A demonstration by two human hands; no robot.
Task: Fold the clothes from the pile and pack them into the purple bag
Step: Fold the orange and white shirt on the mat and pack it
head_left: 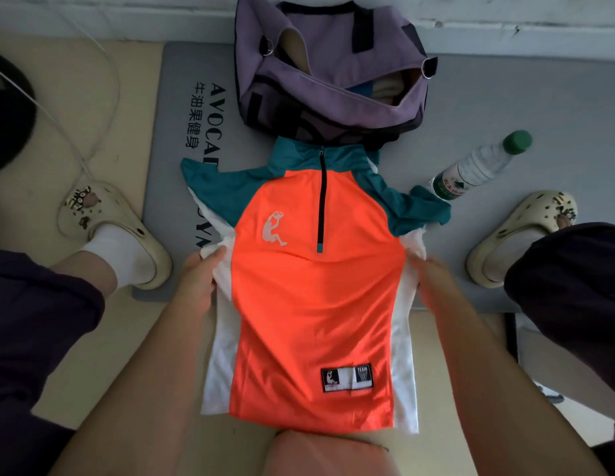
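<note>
OK, head view only: an orange jersey (316, 304) with teal shoulders, white side panels and a short black front zip lies flat, front side up, collar pointing away from the person, partly on a grey mat (505, 108) and partly on the tan floor nearer the camera. Left hand (197, 283) sits at the jersey's left edge about mid-torso, thumb on top of the white side panel and fingers curled under it, so it pinches the fabric. Right hand (433, 280) is at the opposite white panel, motion-blurred; it touches the fabric edge, but whether the fingers are curled on it or lying flat I cannot tell. Both teal sleeves are spread out sideways, the right one crumpled just beside a plastic water bottle (477, 166) with a green cap lying on its side on the mat. Purple bag (319, 84) sits on the mat right past the jersey collar, touching or slightly overlapping it, zip mouth open, with beige and blue fabric visible inside. Another peach-coloured garment (319, 453) shows at the bottom edge, just under the jersey hem, most of it out of frame. Person's feet in cream clogs (110, 228) stand either side of the jersey, left one half on the mat edge, right one on the mat. White cable (103, 80) runs across the floor at upper left. Mat carries black printed lettering, part of it hidden under the left sleeve.
</note>
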